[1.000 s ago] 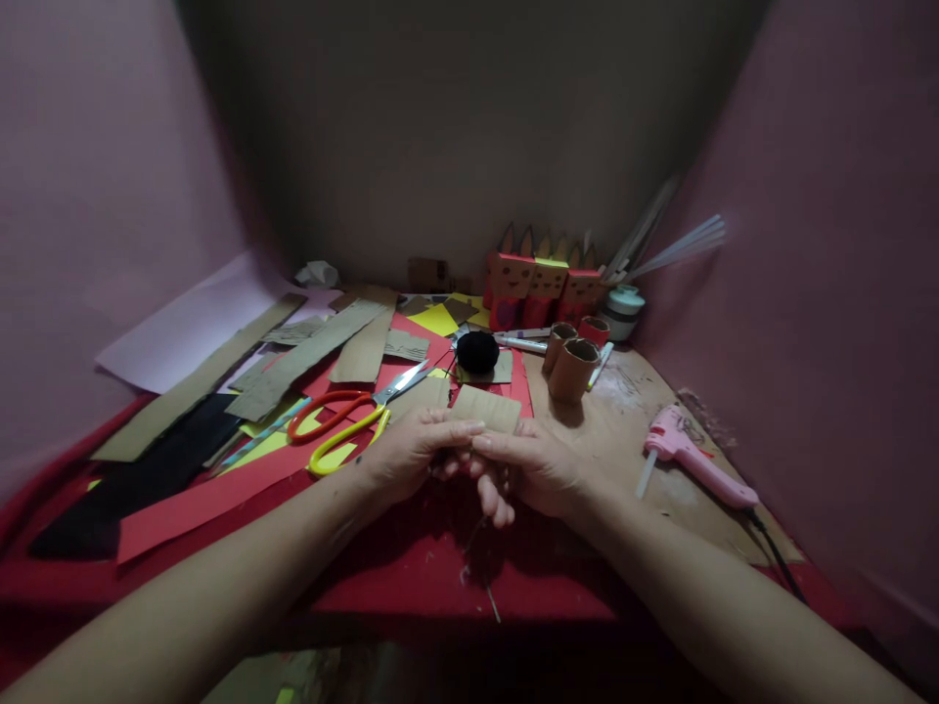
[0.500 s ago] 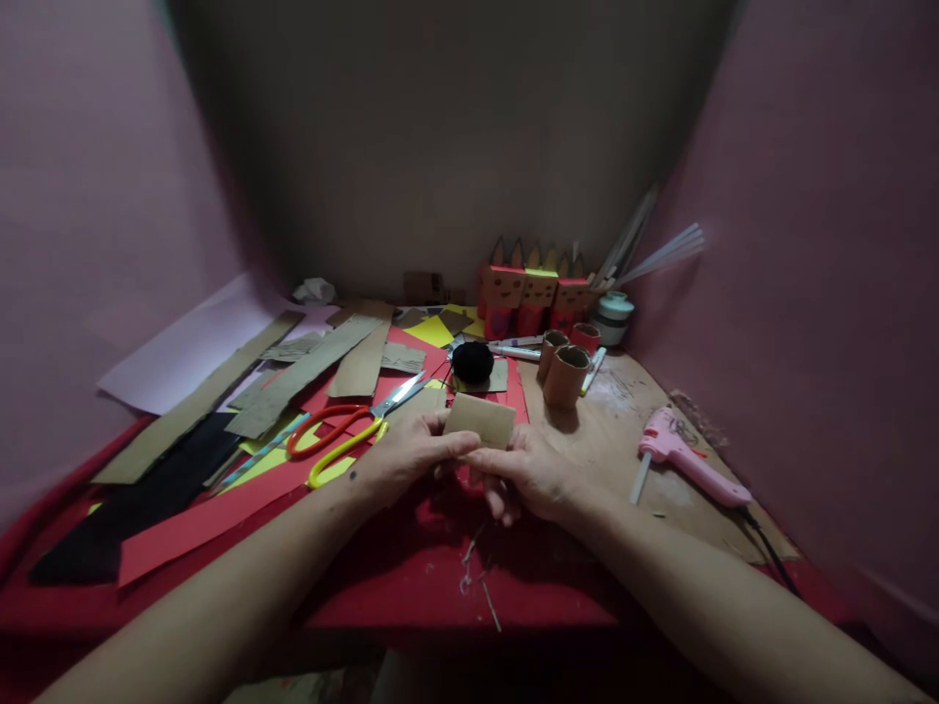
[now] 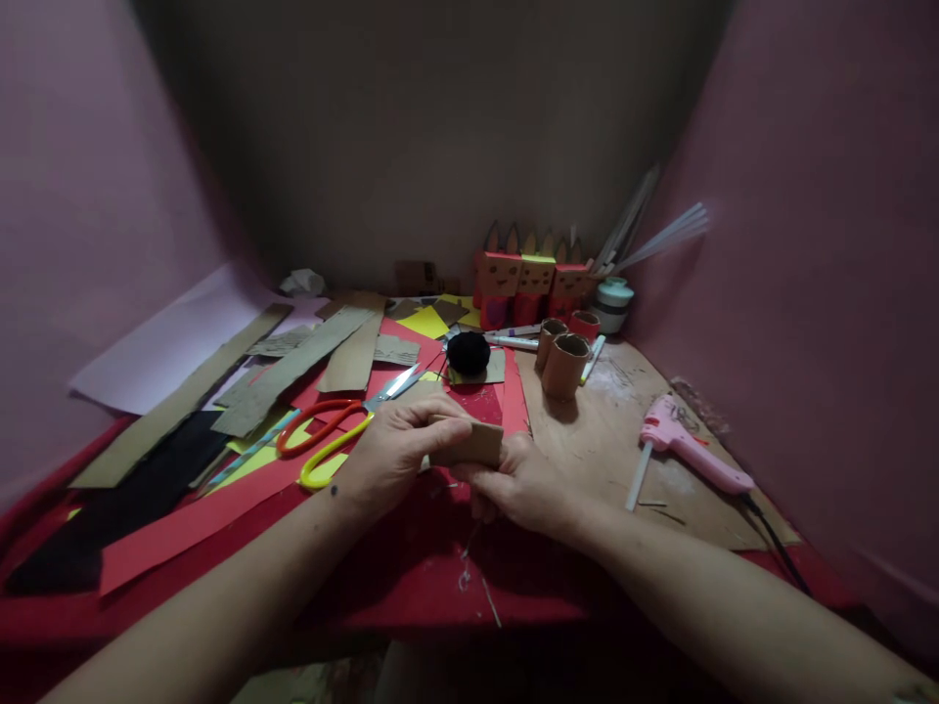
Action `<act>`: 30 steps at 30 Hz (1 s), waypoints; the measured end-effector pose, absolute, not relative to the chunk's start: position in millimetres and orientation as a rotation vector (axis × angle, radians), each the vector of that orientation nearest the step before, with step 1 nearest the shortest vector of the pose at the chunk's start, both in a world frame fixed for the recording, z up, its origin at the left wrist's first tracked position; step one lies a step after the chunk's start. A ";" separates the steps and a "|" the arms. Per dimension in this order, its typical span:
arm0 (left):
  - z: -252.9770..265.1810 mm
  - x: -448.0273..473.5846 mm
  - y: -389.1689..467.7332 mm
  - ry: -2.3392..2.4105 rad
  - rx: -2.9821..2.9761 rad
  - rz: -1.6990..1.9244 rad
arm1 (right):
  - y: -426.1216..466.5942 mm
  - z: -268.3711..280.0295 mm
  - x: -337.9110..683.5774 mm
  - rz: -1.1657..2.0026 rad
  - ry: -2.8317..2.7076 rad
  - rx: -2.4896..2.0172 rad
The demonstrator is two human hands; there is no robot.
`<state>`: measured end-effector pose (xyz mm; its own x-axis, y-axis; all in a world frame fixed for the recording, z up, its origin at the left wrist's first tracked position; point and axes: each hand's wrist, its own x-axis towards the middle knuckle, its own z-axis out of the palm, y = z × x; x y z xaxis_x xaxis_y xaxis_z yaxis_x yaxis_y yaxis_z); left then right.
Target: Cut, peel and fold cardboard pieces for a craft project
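Between my hands is a small brown piece of cardboard, held above the front of the red-covered table. My left hand is closed on its left side, thumb along the upper edge. Fingers of my right hand grip its lower right corner; some of them are hidden beneath. Beside my left wrist lie scissors with one red and one yellow handle, blades apart. Just beyond the cardboard sits a black ball of yarn.
Cardboard strips and coloured paper cover the left side. At right, a pink glue gun with a cord lies on a brown board. Cardboard tubes stand mid-right, with decorated red tube figures and a small jar behind.
The cardboard has tipped, its broad face now seen at a flatter slant. My left hand has come further over its top edge. The view has shifted slightly.
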<state>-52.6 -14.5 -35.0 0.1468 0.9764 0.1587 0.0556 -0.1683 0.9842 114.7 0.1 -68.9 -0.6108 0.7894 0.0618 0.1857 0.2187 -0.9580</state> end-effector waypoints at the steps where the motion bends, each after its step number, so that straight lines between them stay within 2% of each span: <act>1: -34.2 -53.1 -15.9 1.067 1.442 1.190 | -1.4 -68.7 114.6 1.347 -1.970 -0.873; 7: -27.6 -57.8 -18.8 1.133 1.576 1.158 | -2.9 -64.6 113.7 1.237 -2.059 -0.850; 12: -20.7 -56.8 -22.8 1.121 1.750 1.064 | -5.4 -62.7 112.6 0.978 -2.238 -0.919; 22: -16.4 -45.2 -32.1 1.090 2.027 1.179 | -5.1 -63.7 111.0 0.829 -2.364 -0.967; 25: -15.3 -49.5 -29.3 1.135 2.026 1.156 | -4.3 -63.9 111.6 0.959 -2.301 -0.932; 30: -12.7 -68.8 -13.1 1.288 1.784 0.998 | 0.8 -57.9 118.3 1.578 -1.958 -0.933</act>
